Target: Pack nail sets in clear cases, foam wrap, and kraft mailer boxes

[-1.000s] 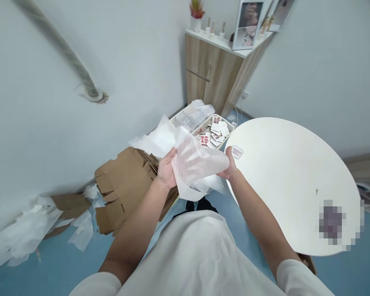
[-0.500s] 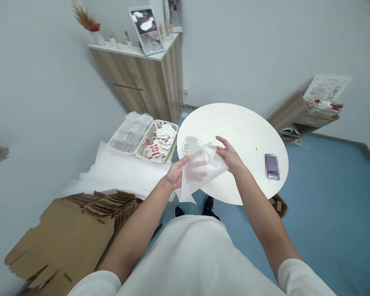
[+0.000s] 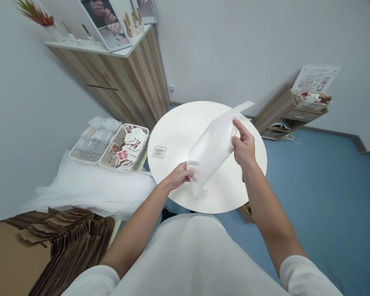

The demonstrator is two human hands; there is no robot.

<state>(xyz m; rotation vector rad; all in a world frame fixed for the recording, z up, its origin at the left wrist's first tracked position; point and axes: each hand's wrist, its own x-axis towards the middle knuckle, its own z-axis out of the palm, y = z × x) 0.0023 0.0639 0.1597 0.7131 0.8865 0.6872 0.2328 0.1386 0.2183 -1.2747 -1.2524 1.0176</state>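
Note:
A thin white translucent packing sheet (image 3: 214,142) is stretched slantwise over the round table, its far corner pointing up and right. My left hand (image 3: 179,176) pinches its lower left edge between thumb and fingers. At the sheet's right edge, my right hand (image 3: 244,144) grips it with thumb and curled fingers, the index finger pointing up along it. Whether the sheet is one layer or a pouch I cannot tell. On the table's left side lies a small clear case (image 3: 159,151) with rows of small oval pieces, apart from both hands.
The white round table (image 3: 175,127) stands before me. Left are a basket of printed cards (image 3: 126,150), a bin of clear plastic packs (image 3: 94,139), a pile of white sheets (image 3: 89,187) and flattened cardboard boxes (image 3: 70,250). A wooden cabinet (image 3: 132,78) stands behind.
The sheet has gone from bunched over my left hand to stretched out between both hands. My right hand has moved right and closed on its edge. The view has shifted right.

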